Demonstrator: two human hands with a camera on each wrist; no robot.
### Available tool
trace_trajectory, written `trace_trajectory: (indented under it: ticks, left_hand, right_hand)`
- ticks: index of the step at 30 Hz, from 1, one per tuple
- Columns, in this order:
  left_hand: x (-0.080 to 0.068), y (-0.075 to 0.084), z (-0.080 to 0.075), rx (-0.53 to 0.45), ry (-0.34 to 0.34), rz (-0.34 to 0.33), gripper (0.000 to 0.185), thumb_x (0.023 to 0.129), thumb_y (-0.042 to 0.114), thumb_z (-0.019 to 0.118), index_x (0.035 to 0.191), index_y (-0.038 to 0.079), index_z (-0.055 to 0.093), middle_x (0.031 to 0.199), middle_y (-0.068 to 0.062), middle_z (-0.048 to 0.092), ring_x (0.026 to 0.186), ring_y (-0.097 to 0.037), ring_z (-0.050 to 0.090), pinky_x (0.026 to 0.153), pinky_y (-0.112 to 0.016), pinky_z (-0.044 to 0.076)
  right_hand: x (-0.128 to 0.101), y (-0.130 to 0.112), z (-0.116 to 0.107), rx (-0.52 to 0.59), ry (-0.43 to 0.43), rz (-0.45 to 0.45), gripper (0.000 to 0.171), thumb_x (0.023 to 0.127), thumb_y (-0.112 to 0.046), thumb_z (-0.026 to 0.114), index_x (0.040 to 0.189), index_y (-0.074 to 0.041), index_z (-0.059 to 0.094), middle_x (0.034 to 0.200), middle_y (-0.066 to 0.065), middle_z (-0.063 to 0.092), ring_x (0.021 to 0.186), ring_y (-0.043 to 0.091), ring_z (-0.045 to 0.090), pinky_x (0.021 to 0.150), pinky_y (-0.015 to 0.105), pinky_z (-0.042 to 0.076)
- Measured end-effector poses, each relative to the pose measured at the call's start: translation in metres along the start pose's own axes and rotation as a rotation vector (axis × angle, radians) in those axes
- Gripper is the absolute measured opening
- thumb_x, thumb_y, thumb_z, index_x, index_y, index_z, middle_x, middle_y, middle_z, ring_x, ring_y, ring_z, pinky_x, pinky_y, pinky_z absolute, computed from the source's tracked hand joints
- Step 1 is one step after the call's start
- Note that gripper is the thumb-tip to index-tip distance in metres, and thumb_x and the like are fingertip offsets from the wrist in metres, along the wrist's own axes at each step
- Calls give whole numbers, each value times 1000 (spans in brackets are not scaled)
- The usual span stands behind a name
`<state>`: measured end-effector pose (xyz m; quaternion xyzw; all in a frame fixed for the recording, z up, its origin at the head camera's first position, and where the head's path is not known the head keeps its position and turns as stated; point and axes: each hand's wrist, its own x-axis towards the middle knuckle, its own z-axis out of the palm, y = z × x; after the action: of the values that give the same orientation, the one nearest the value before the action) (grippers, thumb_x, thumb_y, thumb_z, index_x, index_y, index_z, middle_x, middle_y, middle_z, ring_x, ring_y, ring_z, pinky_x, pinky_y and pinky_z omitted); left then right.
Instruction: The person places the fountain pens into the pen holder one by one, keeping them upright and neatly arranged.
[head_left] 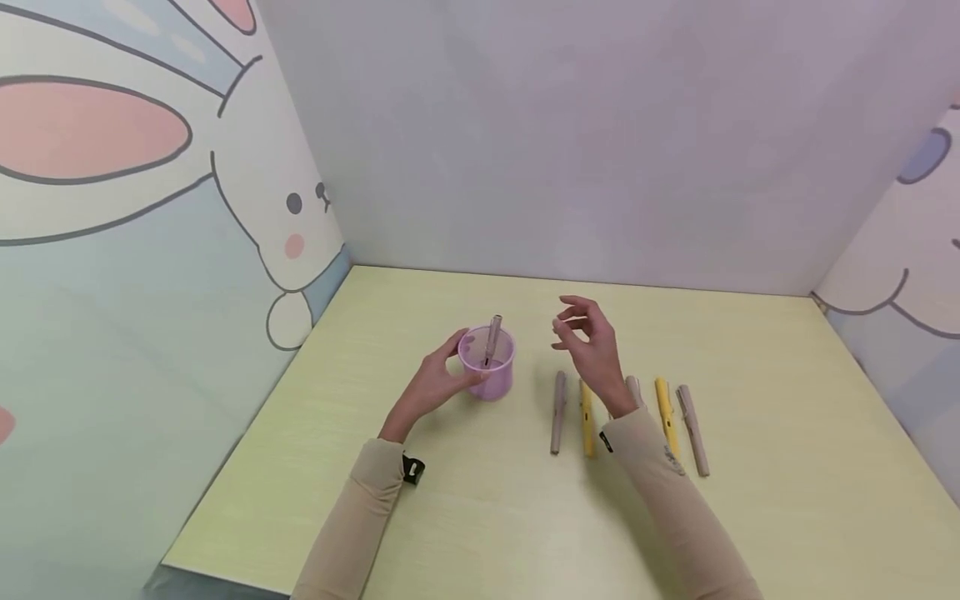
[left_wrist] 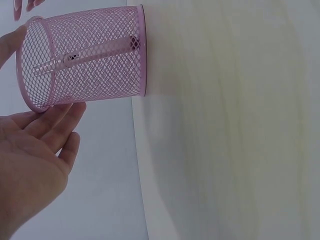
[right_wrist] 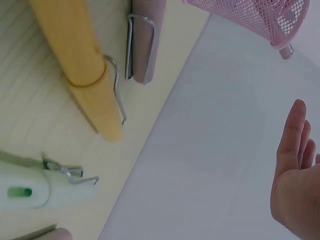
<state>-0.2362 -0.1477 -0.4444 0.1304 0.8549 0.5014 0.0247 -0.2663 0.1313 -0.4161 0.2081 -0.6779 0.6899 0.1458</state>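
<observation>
the table [head_left: 472, 517] holds partly hidden pens [head_left: 667, 408]; left hand [head_left: 430, 387] grips cup [head_left: 492, 384], right hand [head_left: 597, 352] relaxed

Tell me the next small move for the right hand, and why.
Probably lower the right hand to the mauve pen nearest the pink mesh cup and pinch it. That hand holds nothing, the left hand holds the cup near its rim, and a lone slanted pen stands inside, while several lie on the table.
</observation>
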Motion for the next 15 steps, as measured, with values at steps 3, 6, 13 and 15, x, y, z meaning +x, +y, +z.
trace_trajectory:
  ticks: [3, 6, 13, 15]
  left_hand:
    - [0, 1, -1, 0, -5, -5, 92, 90, 40, 78, 163, 9, 31, 157, -14, 46, 143, -37, 43, 111, -64, 36]
    - [0, 1, -2, 6, -12, -12, 92, 90, 40, 78, 163, 9, 31, 158, -14, 46, 144, -38, 42, 111, -64, 36]
    - [1, 2, -3, 5, -7, -13, 93, 89, 40, 79, 163, 9, 32, 157, -15, 46, 144, -38, 42, 111, -65, 36]
    - [1, 2, -2, 6, -8, -13, 92, 89, 40, 79, 163, 9, 32, 157, -15, 46, 143, -39, 42, 111, -65, 36]
  right_hand:
    - [-1, 0, -9, -19, 9, 1, 38, 99, 8, 63, 136, 9, 55, 107, 27, 56, 89, 27, 64, 66, 30, 61]
    - [-2, -1, -16, -26, 18, 3, 37, 99, 8, 62, 136, 9, 54, 107, 24, 56, 89, 25, 64, 67, 29, 61]
    - [-8, -4, -32, -46, 44, -3, 39, 99, 11, 61, 137, 12, 52, 106, 25, 55, 88, 19, 64, 66, 28, 61]
    - [-10, -4, -37, -58, 49, 6, 40, 99, 10, 61, 138, 11, 52, 107, 26, 55, 88, 19, 64, 66, 28, 61]
